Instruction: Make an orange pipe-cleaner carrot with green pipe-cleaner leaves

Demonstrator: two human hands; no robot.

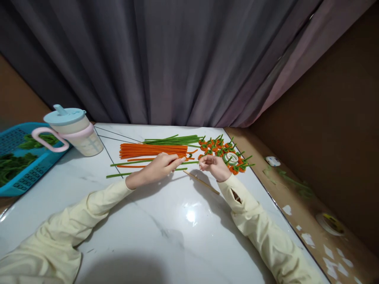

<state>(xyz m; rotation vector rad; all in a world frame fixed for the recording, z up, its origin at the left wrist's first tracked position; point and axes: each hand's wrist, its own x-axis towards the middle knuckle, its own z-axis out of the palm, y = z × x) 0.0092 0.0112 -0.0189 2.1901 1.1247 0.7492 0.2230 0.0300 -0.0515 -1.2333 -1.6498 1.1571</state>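
Observation:
My left hand [161, 167] rests on the white marble table [166, 221], fingers pinched on an orange pipe cleaner [189, 155] at the near edge of the bundle of orange pipe cleaners [154, 150]. My right hand [213, 165] is curled shut close beside it; whether it grips the same pipe cleaner is hard to tell. Green pipe cleaners [173, 140] lie behind the orange ones. A thin wooden stick [201, 182] lies on the table just below my right hand. Finished small orange-and-green pieces [220, 148] are piled right of my hands.
A roll of tape [231, 158] sits among the small pieces. A plastic jug with a blue lid and pink handle [74, 132] stands at the left, beside a blue basket [17, 157] with green leaves. Grey curtain behind. A brown ledge [299, 205] runs along the right.

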